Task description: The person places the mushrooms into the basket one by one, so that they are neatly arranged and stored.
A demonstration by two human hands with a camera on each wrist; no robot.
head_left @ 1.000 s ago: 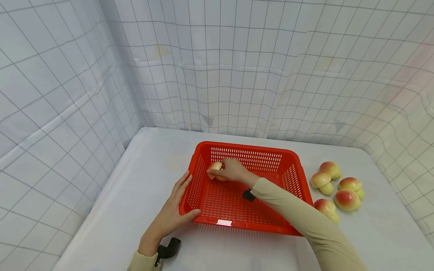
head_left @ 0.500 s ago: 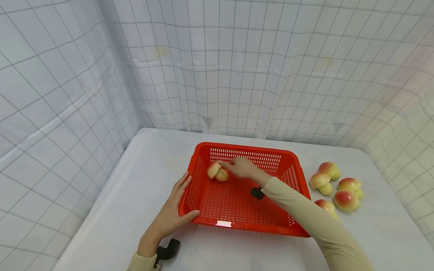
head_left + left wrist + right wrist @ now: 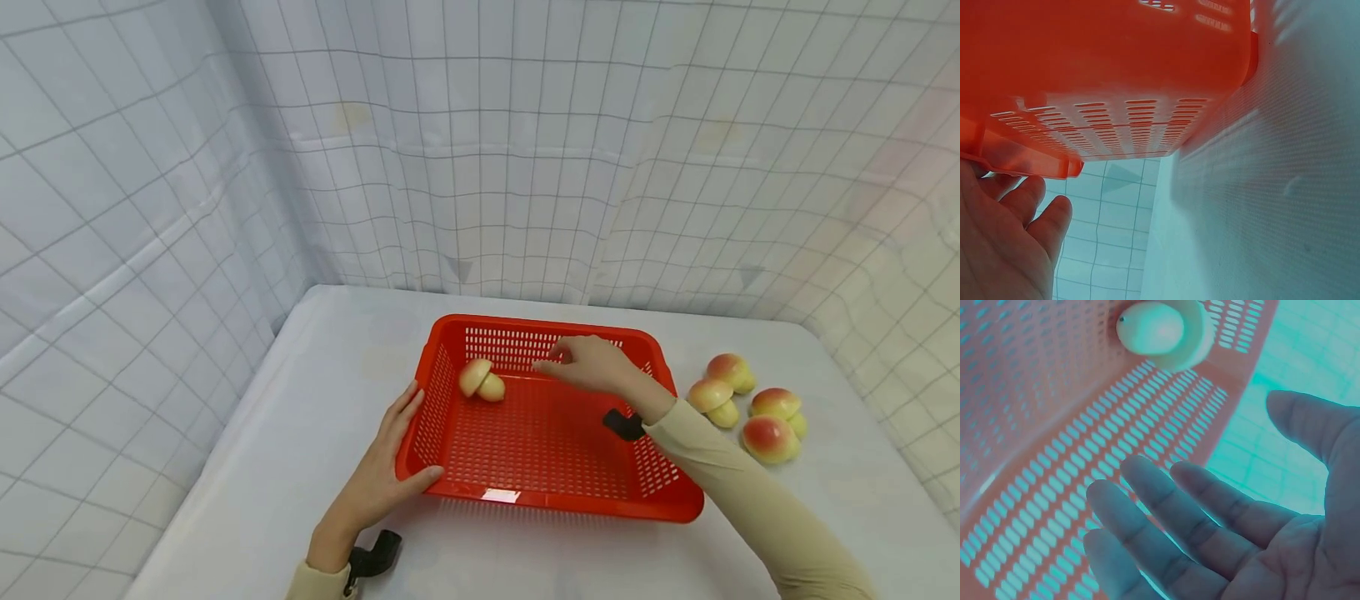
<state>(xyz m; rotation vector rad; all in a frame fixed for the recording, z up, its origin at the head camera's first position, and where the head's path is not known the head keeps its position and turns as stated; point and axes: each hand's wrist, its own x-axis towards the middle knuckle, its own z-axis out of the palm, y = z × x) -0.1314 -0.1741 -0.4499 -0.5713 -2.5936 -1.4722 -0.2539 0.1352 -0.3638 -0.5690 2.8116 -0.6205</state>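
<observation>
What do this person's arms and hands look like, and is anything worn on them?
The left hand and right hand are human and ungloved. Both arms wear long, plain beige sleeves, the left sleeve and right sleeve. A stubby black piece sits at each wrist, left and right; the left one is visibly bent. I see no markings on the sleeves.

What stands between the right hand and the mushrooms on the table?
The red basket's right rim runs between: the right hand is over the basket, the mushrooms outside. Nothing else visible blocks the way.
</observation>
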